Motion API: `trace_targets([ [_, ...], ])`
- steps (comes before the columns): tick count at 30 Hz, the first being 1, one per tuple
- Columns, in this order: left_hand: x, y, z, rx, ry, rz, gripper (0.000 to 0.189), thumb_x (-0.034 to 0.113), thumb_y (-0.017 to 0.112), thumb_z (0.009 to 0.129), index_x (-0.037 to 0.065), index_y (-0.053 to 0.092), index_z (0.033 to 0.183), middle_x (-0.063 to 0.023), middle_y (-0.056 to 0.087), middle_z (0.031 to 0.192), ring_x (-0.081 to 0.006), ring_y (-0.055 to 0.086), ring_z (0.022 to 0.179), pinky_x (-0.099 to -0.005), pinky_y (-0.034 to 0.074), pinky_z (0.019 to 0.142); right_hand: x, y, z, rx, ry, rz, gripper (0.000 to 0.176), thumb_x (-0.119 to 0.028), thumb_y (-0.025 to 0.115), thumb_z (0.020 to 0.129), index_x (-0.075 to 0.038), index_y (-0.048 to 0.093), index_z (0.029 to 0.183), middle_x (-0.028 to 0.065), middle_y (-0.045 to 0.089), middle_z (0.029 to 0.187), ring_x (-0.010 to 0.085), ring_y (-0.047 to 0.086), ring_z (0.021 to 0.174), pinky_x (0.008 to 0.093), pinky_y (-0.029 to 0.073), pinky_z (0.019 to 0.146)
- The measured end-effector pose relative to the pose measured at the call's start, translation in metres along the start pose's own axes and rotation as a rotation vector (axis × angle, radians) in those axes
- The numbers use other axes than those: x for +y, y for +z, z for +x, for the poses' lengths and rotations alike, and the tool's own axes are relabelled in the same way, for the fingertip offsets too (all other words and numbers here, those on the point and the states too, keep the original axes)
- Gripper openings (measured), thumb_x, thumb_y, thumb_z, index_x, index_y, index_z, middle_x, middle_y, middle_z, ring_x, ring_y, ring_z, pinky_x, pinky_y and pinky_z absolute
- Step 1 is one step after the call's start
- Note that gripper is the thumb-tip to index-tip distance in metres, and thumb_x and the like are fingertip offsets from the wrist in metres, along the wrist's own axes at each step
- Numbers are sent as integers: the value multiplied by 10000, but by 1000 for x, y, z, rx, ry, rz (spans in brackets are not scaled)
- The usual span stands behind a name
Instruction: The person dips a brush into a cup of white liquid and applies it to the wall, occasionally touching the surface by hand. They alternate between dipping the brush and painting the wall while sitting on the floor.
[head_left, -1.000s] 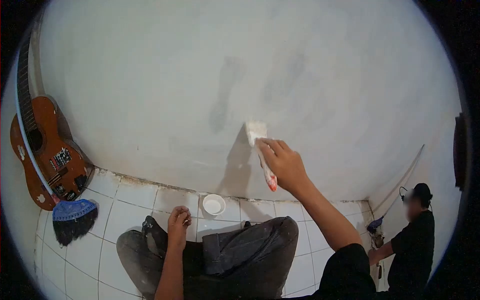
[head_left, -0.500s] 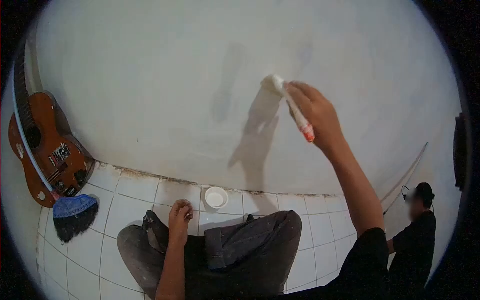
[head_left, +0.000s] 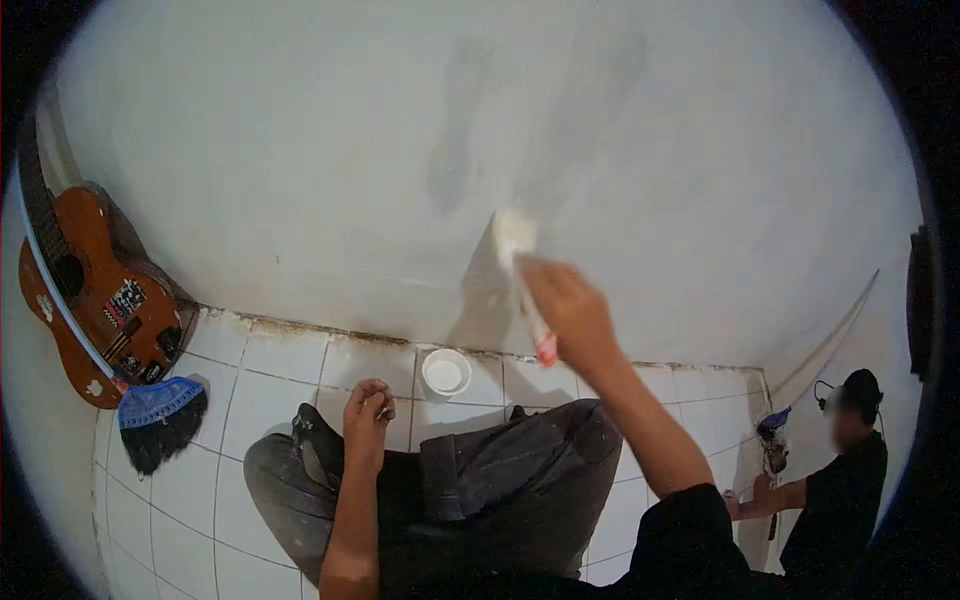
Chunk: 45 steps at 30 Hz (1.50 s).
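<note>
The right hand (head_left: 565, 315) is clamped round the one white-bristled paintbrush (head_left: 522, 275). The hand is blurred, and its fingers are wrapped about the pale handle. The bristles stand above the hand, pressed flat to the white plastered wall (head_left: 300, 150). The handle's red tip pokes out just below the hand. No brand mark can be made out on the brush.

The left hand (head_left: 367, 415) rests on the raised knee of the dark grey trousers (head_left: 520, 470) with its fingers curled together. I cannot tell whether they pinch anything.

Just up and to the right of the left hand, and below the right hand, a single small round white bowl (head_left: 446, 373) stands on the white tiled floor (head_left: 270, 380), close to the foot of the wall.

Well to the left of both hands, one brown wooden guitar (head_left: 95, 300) leans in the corner. Its body carries a few stickers, their print too small to read. One broom with a blue plastic head and dark bristles (head_left: 160, 415) lies touching the guitar's lower end.

Far to the right of the right hand, one other person in black clothes (head_left: 845, 480) reaches a hand toward the wall's base.
</note>
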<state>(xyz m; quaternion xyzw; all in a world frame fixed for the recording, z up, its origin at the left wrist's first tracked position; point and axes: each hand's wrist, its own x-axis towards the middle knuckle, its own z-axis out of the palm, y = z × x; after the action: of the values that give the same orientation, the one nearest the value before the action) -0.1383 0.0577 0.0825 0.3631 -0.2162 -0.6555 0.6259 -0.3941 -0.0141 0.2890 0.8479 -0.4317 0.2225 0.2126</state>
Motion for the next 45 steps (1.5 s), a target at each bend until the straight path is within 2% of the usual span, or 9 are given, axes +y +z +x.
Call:
trace_targets([
  [6,5,13,-6,43,-24,25,87,89,540,911,83,551,996,-14,553,886,-123,525,760,-257,427,688,-7,44,-57,-16,275,650,357,-79,631,871,-14,578,1218,141,640,1131,263,663,973,373,558,811],
  [8,7,16,-4,18,-11,-3,84,99,551,916,89,549,1000,-9,555,894,-119,521,778,-256,425,698,-12,48,-66,151,1028,1532,306,-77,616,905,22,565,1190,122,645,1112,212,664,979,369,572,817],
  [12,8,23,-8,-7,-14,38,95,110,540,934,72,546,1021,-15,536,927,-114,487,806,-260,398,741,-10,90,-100,427,1228,2050,288,-153,586,941,29,556,1162,123,653,1063,210,679,920,326,606,682],
  [16,4,21,-3,13,-39,48,111,123,547,932,69,543,1028,-15,535,938,-117,490,826,-268,395,747,-17,111,-115,386,1299,1949,252,-230,588,961,19,570,990,137,669,900,192,676,711,303,559,551],
  [20,0,18,2,-9,-59,84,109,118,548,928,74,546,1027,-17,537,936,-122,496,823,-270,397,744,-20,118,-114,383,1336,1808,290,-268,576,969,2,584,1075,88,643,951,152,633,813,304,539,676],
  [22,2,16,5,-10,-69,78,100,110,546,927,76,549,1021,-16,538,934,-122,498,814,-268,397,738,-25,117,-106,312,1160,1289,311,-263,565,981,24,586,1096,65,622,911,117,580,792,283,490,686],
  [26,1,15,3,21,-72,57,117,97,554,905,71,553,1019,-19,540,926,-123,505,800,-268,403,713,-37,125,-98,245,886,1034,248,-198,573,977,22,593,1089,82,640,915,118,577,768,280,484,668],
  [30,0,12,3,20,-76,84,96,82,530,924,67,574,1008,-13,544,908,-117,506,809,-261,397,713,-49,133,-90,53,649,649,219,-176,623,925,24,617,1013,184,632,871,281,600,714,370,467,633],
  [45,4,10,8,-13,-84,81,103,78,527,919,54,569,1010,-23,543,929,-130,513,832,-276,414,740,-67,160,-97,-60,678,706,217,-168,626,925,32,615,1009,188,629,880,255,611,679,350,490,622],
])
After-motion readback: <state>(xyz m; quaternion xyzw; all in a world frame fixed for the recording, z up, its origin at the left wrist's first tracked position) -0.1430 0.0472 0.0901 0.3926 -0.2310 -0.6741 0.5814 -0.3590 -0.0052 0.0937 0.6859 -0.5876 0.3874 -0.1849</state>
